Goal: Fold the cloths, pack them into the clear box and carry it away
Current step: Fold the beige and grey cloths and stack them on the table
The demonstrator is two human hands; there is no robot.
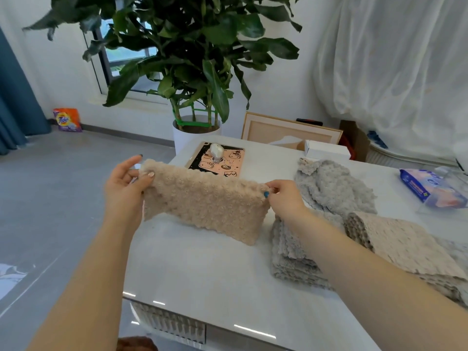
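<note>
A fluffy beige cloth point(205, 201) hangs doubled over above the white table point(202, 269), its lower edge near the tabletop. My left hand point(124, 188) pinches its upper left corner and my right hand point(286, 196) pinches its upper right corner. A loose grey cloth point(334, 186) lies crumpled to the right. In front of it sits a pile of folded grey cloths point(291, 259), with a folded beige cloth point(405, 244) lying across them. The clear box point(453, 178) is partly visible at the right edge.
A pink cartoon-printed tablet case point(222, 163) with a small white object on it lies at the table's far side. A white carton point(326, 150) and a blue wipes pack point(428, 188) lie to the right. A large potted plant point(195, 133) stands behind the table.
</note>
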